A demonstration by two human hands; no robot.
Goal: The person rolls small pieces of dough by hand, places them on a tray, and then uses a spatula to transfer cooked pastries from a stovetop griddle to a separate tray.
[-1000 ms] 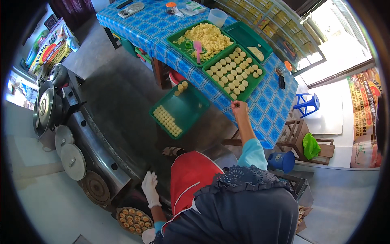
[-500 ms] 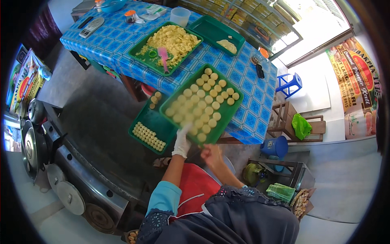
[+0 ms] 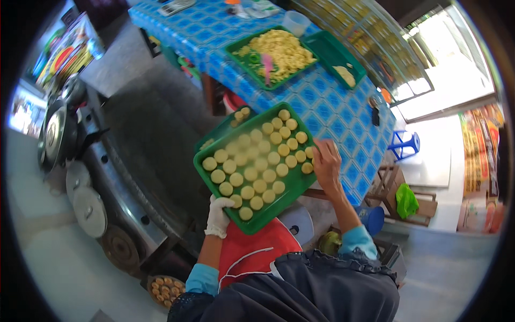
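Observation:
Between my two hands is a green tray [image 3: 289, 191] carrying many pale yellow round dough pieces [image 3: 250, 174], set in rows with bare gaps at the lower right. My left hand [image 3: 217, 216], in a white glove, grips its near left corner, thumb over the rim. At the right edge, my bare right hand [image 3: 326, 164] is closed on the rim, with the fingertips partly hidden. Beyond this tray, a second green tray [image 3: 219, 130] with a few round pieces shows, mostly covered.
A table with a blue checked cloth [image 3: 343, 134] bears a green tray of yellow crumbly filling [image 3: 281, 51], another green tray [image 3: 327, 45] and a plastic tub [image 3: 296, 22]. At left stands a metal stove [image 3: 120, 185] with pans and lids. A blue stool [image 3: 406, 142] is at right.
The loaded tray has come off the table's edge toward me and to the left. My right hand has moved from near its front edge to its right rim. The view has turned.

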